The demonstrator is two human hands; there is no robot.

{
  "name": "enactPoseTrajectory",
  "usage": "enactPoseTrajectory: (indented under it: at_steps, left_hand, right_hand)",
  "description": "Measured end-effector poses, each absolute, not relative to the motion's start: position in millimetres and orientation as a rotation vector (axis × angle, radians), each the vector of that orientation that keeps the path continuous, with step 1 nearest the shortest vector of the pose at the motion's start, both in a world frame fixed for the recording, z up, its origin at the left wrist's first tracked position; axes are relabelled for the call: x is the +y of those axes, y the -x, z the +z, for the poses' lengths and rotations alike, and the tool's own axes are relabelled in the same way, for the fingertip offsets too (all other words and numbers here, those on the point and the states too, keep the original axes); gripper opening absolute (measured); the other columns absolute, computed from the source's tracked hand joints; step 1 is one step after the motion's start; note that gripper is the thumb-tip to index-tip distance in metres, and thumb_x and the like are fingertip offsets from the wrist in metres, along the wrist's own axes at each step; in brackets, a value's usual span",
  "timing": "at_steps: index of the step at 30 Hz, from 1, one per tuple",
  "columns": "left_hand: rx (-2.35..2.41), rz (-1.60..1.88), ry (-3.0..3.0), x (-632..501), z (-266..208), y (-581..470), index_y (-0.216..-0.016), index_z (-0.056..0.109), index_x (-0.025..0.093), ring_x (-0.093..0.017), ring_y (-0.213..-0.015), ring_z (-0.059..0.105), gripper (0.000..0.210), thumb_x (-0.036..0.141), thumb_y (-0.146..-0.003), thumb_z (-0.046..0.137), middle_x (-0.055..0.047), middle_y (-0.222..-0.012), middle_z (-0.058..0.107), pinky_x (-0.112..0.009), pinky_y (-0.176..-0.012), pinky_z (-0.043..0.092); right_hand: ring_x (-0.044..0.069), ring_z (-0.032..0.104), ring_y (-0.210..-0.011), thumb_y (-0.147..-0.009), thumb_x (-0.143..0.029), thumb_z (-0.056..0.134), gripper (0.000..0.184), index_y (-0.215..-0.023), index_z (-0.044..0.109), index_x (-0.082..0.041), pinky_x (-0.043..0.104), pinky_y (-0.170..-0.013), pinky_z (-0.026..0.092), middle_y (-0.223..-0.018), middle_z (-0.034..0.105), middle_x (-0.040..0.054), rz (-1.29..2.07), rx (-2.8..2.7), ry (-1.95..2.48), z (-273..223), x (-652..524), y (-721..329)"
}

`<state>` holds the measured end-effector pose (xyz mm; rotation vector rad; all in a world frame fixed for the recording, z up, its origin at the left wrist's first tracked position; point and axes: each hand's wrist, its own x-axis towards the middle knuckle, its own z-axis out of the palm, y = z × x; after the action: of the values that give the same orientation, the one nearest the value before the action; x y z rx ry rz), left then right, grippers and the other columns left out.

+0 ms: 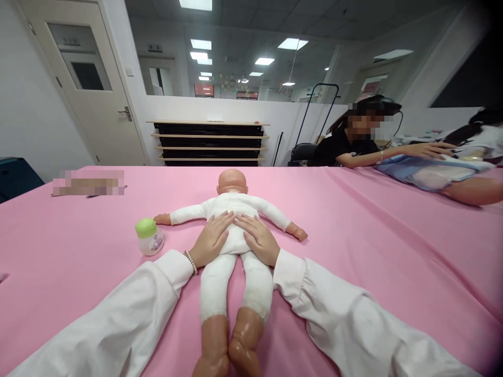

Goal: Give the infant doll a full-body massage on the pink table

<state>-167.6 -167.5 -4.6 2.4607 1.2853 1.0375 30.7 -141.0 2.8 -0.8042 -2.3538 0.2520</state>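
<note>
A baby doll [236, 204] with a white cloth body lies face down, its head away from me and its arms spread to the sides. My left hand [212, 238] rests flat on the left of its back, fingers stretched out. On the right side of the back lies my right hand [259, 238], also flat, with its fingertips almost meeting those of the left. Neither hand grips anything. Beside the doll's left-hand arm stands a small jar [149, 238] with a green lid and a printed label.
A pink cloth [338, 230] covers the table. At the far right a person [353, 141] in black reaches over another doll [475, 188] with blue and white cloth. A blurred item [88, 183] lies at the back left. Behind the table stands a low rack [210, 136].
</note>
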Motion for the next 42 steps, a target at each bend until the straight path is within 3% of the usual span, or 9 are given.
enactPoseTrajectory:
  at_steps: [4,10,13,17,21,26,31,37,42]
  left_hand:
    - [1.079,0.776,-2.666,-200.7,1.5,160.7,-0.143,0.02,0.023,-0.021,-0.139,0.01,0.052,0.038,-0.093,0.027,-0.005,-0.15,0.019,-0.051,-0.111,0.007]
    - [0.701,0.553,-2.683,-255.9,16.3,148.7,-0.136,0.037,0.025,-0.026,-0.134,0.026,0.047,0.039,-0.091,0.031,-0.006,-0.144,0.033,-0.054,-0.109,0.015]
    - [0.531,0.728,-2.562,-271.2,19.9,144.2,-0.122,0.053,0.023,-0.024,-0.118,0.05,0.041,0.039,-0.088,0.037,-0.008,-0.13,0.052,-0.046,-0.106,0.029]
    - [0.448,1.116,-2.359,-275.1,15.9,146.1,-0.113,0.057,0.021,-0.013,-0.078,0.067,0.034,0.021,-0.086,0.036,-0.004,-0.091,0.071,-0.024,-0.078,0.051]
    - [0.983,1.298,-2.286,-263.1,8.9,149.9,-0.129,0.044,0.02,-0.019,-0.121,0.047,0.041,0.019,-0.089,0.036,-0.008,-0.129,0.053,-0.034,-0.1,0.041]
    - [0.95,0.716,-2.583,-258.2,14.1,148.0,-0.132,0.042,0.025,-0.026,-0.136,0.023,0.043,0.035,-0.09,0.038,-0.004,-0.141,0.039,-0.056,-0.109,0.014]
    - [0.717,0.666,-2.683,-273.2,19.4,142.1,-0.127,0.048,0.022,-0.023,-0.122,0.047,0.041,0.03,-0.087,0.041,-0.008,-0.137,0.044,-0.048,-0.106,0.029]
    - [0.41,1.113,-2.627,-282.3,11.0,139.7,-0.13,0.039,0.022,-0.013,-0.098,0.063,0.049,0.012,-0.082,0.04,-0.005,-0.114,0.064,-0.022,-0.078,0.052]
    - [0.774,1.451,-2.649,-262.5,10.4,151.8,-0.138,0.028,0.024,-0.019,-0.127,0.041,0.056,0.01,-0.084,0.038,-0.007,-0.129,0.053,-0.041,-0.103,0.037]
  right_hand:
    - [0.019,0.038,-0.129,-0.092,-0.034,0.028,0.041,-0.125,0.049,-0.022,0.051,-0.109,0.023,-0.134,0.046,0.0048,0.306,-2.294,0.791,1.2,-136.4,-32.3]
    - [0.019,0.038,-0.129,-0.093,-0.036,0.026,0.042,-0.125,0.049,-0.023,0.049,-0.109,0.025,-0.134,0.047,0.0045,0.397,-2.223,0.751,-0.3,-136.4,-34.9]
    - [0.019,0.039,-0.128,-0.093,-0.036,0.027,0.041,-0.125,0.05,-0.023,0.048,-0.109,0.026,-0.133,0.048,0.0046,0.429,-2.212,0.725,-0.1,-137.0,-35.9]
    - [0.019,0.037,-0.129,-0.093,-0.036,0.028,0.041,-0.126,0.049,-0.025,0.048,-0.109,0.026,-0.134,0.046,0.0035,0.456,-2.228,0.729,1.0,-138.0,-37.2]
    - [0.019,0.037,-0.129,-0.093,-0.037,0.029,0.041,-0.126,0.049,-0.025,0.049,-0.11,0.024,-0.135,0.046,0.0032,0.464,-2.234,0.754,0.8,-138.9,-37.6]
    - [0.019,0.038,-0.129,-0.093,-0.036,0.029,0.04,-0.126,0.049,-0.024,0.048,-0.11,0.025,-0.134,0.047,0.0042,0.455,-2.223,0.715,0.1,-138.8,-37.6]
    - [0.018,0.039,-0.128,-0.093,-0.035,0.028,0.04,-0.125,0.05,-0.024,0.047,-0.109,0.027,-0.133,0.048,0.004,0.458,-2.204,0.701,0.8,-139.8,-37.3]
    - [0.019,0.039,-0.128,-0.093,-0.035,0.028,0.041,-0.126,0.049,-0.023,0.048,-0.109,0.026,-0.134,0.047,0.0047,0.441,-2.246,0.74,5.5,-142.3,-37.3]
    - [0.021,0.034,-0.131,-0.092,-0.038,0.03,0.044,-0.132,0.042,-0.023,0.051,-0.109,0.023,-0.138,0.042,0.0065,0.344,-2.379,0.723,8.3,-148.8,-36.3]
